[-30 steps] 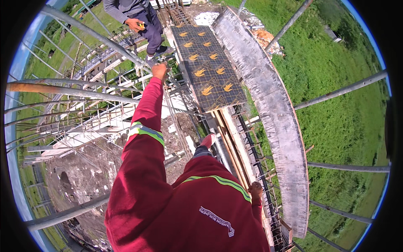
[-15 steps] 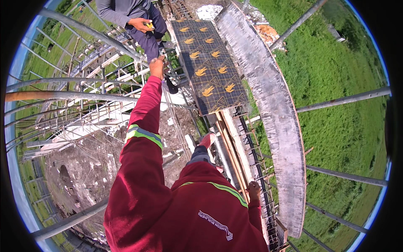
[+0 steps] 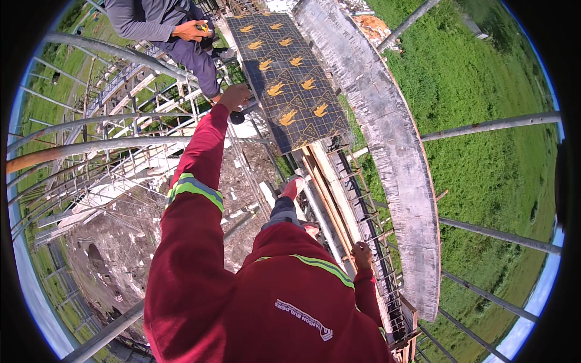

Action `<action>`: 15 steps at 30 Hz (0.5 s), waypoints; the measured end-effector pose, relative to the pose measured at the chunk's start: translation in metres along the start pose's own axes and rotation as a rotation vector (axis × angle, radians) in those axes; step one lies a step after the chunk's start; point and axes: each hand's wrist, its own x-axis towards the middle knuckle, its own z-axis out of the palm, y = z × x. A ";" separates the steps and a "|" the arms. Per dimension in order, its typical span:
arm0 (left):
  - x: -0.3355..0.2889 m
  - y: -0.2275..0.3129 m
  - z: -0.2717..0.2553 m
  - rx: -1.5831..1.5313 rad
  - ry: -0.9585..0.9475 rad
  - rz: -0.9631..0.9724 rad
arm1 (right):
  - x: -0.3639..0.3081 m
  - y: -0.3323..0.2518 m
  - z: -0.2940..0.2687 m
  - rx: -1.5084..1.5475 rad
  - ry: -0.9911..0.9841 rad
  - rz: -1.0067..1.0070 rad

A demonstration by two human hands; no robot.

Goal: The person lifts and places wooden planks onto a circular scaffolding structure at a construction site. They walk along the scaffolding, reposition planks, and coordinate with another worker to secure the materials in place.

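My left hand (image 3: 235,97) is stretched forward beside the left edge of a dark plywood panel (image 3: 283,78) printed with yellow bird shapes. Its fingers point toward the panel and look loosely apart, with nothing visible in them; contact with the edge cannot be made out. Low on the right, my right hand (image 3: 362,255) is closed beside long timber strips (image 3: 327,196) and a steel rebar cage (image 3: 370,227). What it grips, if anything, is hidden. Beyond my left hand, a co-worker's hand (image 3: 191,30) holds a small yellow object, perhaps a tape measure.
A long curved grey board (image 3: 393,142) runs along the right, above grass far below. Scaffold pipes (image 3: 493,127) cross both sides. My foot (image 3: 293,189) stands beside the timbers, with rough ground (image 3: 115,248) lower down at left. The co-worker's leg (image 3: 203,69) is close to my left hand.
My left hand has shifted from a closed grip near the co-worker's leg rightward to the panel's edge, its fingers loosening. My right hand stays by the timbers. The whole view has shifted slightly.
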 end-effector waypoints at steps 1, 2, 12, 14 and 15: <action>0.004 -0.025 0.021 0.125 -0.017 0.056 | 0.000 -0.005 0.003 0.010 0.000 -0.004; 0.005 -0.052 0.044 0.283 -0.052 0.164 | -0.001 -0.008 0.006 0.020 0.000 -0.004; -0.023 -0.138 0.188 0.364 -0.083 -0.206 | -0.032 0.011 -0.002 0.000 0.037 0.122; -0.024 -0.134 0.191 0.314 0.016 -0.313 | -0.038 0.025 -0.004 -0.004 0.051 0.198; -0.025 -0.133 0.191 0.270 0.047 -0.284 | -0.041 0.032 -0.004 0.005 0.060 0.239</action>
